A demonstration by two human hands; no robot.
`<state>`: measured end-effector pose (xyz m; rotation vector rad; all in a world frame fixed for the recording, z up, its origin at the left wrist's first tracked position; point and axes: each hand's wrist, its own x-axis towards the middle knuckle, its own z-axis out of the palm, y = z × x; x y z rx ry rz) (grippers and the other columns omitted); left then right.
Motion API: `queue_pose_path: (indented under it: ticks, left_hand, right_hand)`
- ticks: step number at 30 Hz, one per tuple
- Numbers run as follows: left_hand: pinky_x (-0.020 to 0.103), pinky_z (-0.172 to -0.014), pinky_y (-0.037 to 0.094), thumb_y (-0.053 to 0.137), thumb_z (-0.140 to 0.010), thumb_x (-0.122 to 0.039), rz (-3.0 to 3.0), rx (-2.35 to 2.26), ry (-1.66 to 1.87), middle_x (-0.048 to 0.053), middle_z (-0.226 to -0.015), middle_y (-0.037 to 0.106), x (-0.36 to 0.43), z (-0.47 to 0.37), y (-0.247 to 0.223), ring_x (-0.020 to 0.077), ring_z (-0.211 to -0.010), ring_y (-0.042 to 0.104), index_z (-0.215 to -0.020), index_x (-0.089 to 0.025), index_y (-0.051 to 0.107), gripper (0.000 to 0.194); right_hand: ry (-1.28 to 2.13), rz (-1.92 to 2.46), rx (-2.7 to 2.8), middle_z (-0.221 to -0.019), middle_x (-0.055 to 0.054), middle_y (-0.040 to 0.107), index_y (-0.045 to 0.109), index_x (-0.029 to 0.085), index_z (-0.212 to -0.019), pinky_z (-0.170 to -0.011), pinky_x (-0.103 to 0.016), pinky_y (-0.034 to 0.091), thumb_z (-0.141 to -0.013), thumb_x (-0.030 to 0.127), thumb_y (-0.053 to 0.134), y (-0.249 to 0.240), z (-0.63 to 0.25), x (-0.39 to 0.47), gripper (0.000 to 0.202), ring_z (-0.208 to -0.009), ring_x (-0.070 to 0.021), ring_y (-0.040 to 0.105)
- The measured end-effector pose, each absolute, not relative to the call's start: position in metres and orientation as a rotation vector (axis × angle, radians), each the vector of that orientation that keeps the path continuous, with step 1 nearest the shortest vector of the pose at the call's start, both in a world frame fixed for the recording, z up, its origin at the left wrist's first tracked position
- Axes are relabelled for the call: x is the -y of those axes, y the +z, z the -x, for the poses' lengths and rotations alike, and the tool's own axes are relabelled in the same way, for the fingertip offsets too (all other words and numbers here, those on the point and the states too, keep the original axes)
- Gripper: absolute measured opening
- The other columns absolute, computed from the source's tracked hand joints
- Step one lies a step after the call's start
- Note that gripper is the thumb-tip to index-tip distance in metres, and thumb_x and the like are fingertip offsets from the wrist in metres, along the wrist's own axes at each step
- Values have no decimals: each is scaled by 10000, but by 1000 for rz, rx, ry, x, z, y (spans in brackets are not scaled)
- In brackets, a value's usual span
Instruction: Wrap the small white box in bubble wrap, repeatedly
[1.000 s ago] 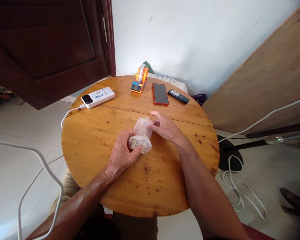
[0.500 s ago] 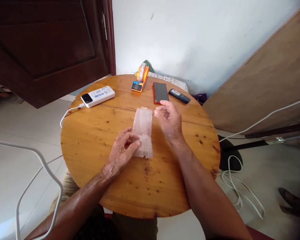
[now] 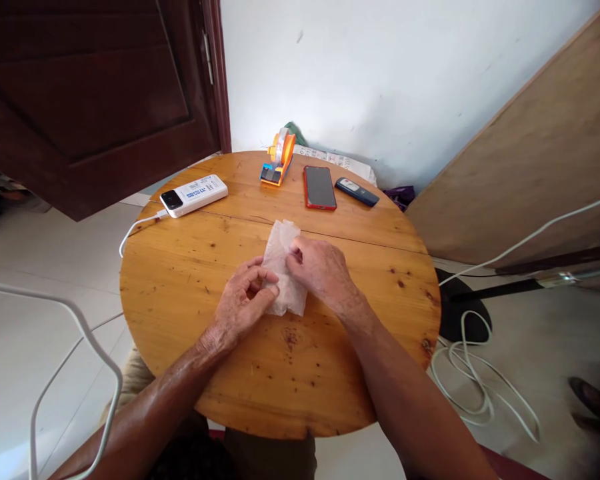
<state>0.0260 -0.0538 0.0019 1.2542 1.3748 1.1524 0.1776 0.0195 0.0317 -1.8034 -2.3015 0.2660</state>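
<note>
A folded sheet of translucent bubble wrap (image 3: 283, 235) lies upright in my view near the middle of the round wooden table. My left hand (image 3: 247, 293) rests at its left edge, fingers curled, with thumb and forefinger closed on the lower left part. Over the right side of the wrap, my right hand (image 3: 323, 270) is closed, its fingertips bent down against the surface. Whatever those fingertips may pinch is hidden. Part of the wrap's right edge is covered by this hand.
On the round wooden table (image 3: 180, 273), a white power bank (image 3: 200, 192) with a cable sits left. An orange and blue tape dispenser (image 3: 279, 159), a red-edged phone (image 3: 320, 188) and a dark handheld device (image 3: 357, 191) stand toward the wall. Loose cable (image 3: 480, 393) coils on the floor.
My right hand has come down and left, from above the wrap's right side onto it, and its fingers have closed. My left hand has stayed at the left edge.
</note>
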Motion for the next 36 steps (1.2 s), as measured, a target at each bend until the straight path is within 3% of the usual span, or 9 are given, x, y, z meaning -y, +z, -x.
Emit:
queue_pose_path:
  ticks: [3, 8, 14, 17, 20, 22, 29, 33, 36]
  left_hand:
    - [335, -758, 539, 680, -694, -356, -1224, -1355, 1174, 114, -1324, 552, 53, -26, -1, 251, -1017, 629, -798, -189, 687, 196]
    - [281, -679, 512, 657, -716, -360, -1233, -1352, 1238, 99, -1286, 577, 51, -26, -4, 152, -804, 598, -1029, -191, 690, 358]
    - [235, -574, 442, 639, -740, -342, -1216, -1367, 1219, 24, -870, 594, 48, -25, -6, 111, -642, 513, -1216, -153, 648, 512]
    - [249, -604, 456, 646, -726, -334, -1283, -1368, 1221, 43, -921, 620, 47, -24, -8, 122, -673, 530, -1184, -160, 673, 491]
    - [285, -691, 489, 645, -718, -329, -1360, -1399, 1227, 92, -1166, 618, 46, -23, -9, 154, -794, 584, -1058, -176, 726, 382]
    - [300, -728, 496, 638, -726, -342, -1350, -1414, 1217, 95, -1210, 607, 46, -22, -8, 180, -867, 605, -991, -184, 741, 325]
    - [274, -650, 452, 622, -738, -377, -1043, -1415, 1241, 0, -721, 607, 46, -22, -6, 137, -655, 538, -1148, -137, 681, 479]
    - [268, -658, 455, 648, -693, -362, -904, -1345, 1361, 15, -780, 641, 43, -21, -7, 117, -643, 531, -1089, -124, 689, 463]
    - [281, -691, 473, 648, -712, -358, -892, -1315, 1354, 39, -860, 657, 41, -19, -8, 140, -713, 577, -1158, -130, 650, 501]
  right_hand:
    - [349, 1804, 2198, -735, -48, 681, 650, 200, -762, -574, -283, 296, -803, 189, 521, 35, -189, -28, 135, -668, -186, 562]
    - [629, 1573, 2098, -677, -7, 640, 608, 189, -718, -565, -252, 315, -762, 164, 508, 38, -202, -33, 112, -615, -145, 516]
    - [658, 1538, 2100, -668, -6, 640, 651, 185, -791, -568, -247, 322, -816, 268, 533, 34, -201, -33, 146, -613, -144, 520]
    - [644, 1530, 2095, -677, -6, 647, 676, 183, -782, -579, -251, 320, -847, 306, 533, 31, -201, -35, 199, -617, -143, 527]
    - [576, 1541, 2101, -693, -10, 654, 675, 180, -754, -591, -255, 321, -852, 220, 476, 29, -202, -38, 225, -631, -146, 528]
    - [545, 1552, 2105, -719, -18, 664, 667, 177, -751, -602, -257, 331, -845, 183, 452, 28, -204, -40, 235, -655, -154, 539]
    - [388, 1724, 2154, -709, -43, 642, 604, 195, -696, -578, -281, 291, -844, 184, 461, 29, -212, -48, 206, -655, -186, 510]
    - [331, 1855, 2220, -713, -64, 636, 564, 200, -657, -561, -290, 243, -861, 187, 447, 26, -214, -51, 236, -648, -191, 482]
    - [300, 1903, 2225, -720, -71, 643, 568, 200, -665, -557, -290, 236, -861, 192, 442, 22, -215, -52, 233, -640, -190, 478]
